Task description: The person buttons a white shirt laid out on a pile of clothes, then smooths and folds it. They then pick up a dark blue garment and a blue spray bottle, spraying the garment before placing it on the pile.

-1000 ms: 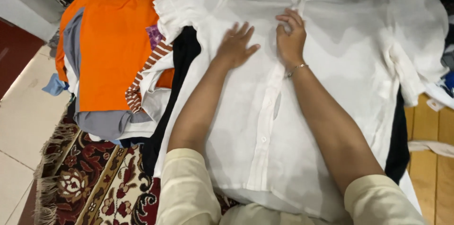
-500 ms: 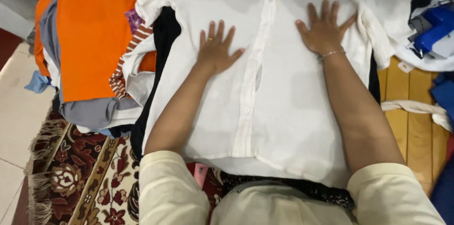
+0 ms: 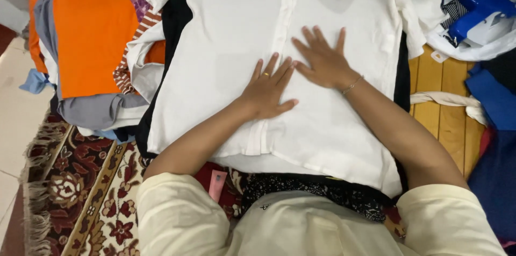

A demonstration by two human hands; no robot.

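**A:** Where does the white shirt [image 3: 226, 46] lie from your feed?

**B:** I see it spread front-up across the middle of the view, on top of a black garment [image 3: 173, 19] whose edges show along both sides. The button placket [image 3: 282, 25] runs straight down the centre, and it looks fastened as far as I can follow it. The collar end is cut off by the top of the picture.

**A:** And the hands?

**B:** Both lie flat on the cloth, fingers spread wide, gripping nothing. The left hand [image 3: 267, 89] presses just beside the placket at mid-chest, a ring on one finger. The right hand [image 3: 321, 62] rests just above and to the right of it, a thin bracelet at the wrist. Their fingertips are near one another, almost touching.

**A:** So how far along do you judge it?

**B:** I judge the laying-out done and the smoothing in hand. The body of the shirt looks flat, with only light creases toward the hem. No fold shows yet: both sides lie open, and the right sleeve [image 3: 416, 14] is out at full spread. Any folding is left to do.

**A:** Anything nearby?

**B:** An orange garment [image 3: 91, 25] tops a pile at the left, over a patterned rug [image 3: 80, 191]. A blue and white iron [image 3: 478, 14] sits at the upper right, beyond wooden boards [image 3: 438, 111].
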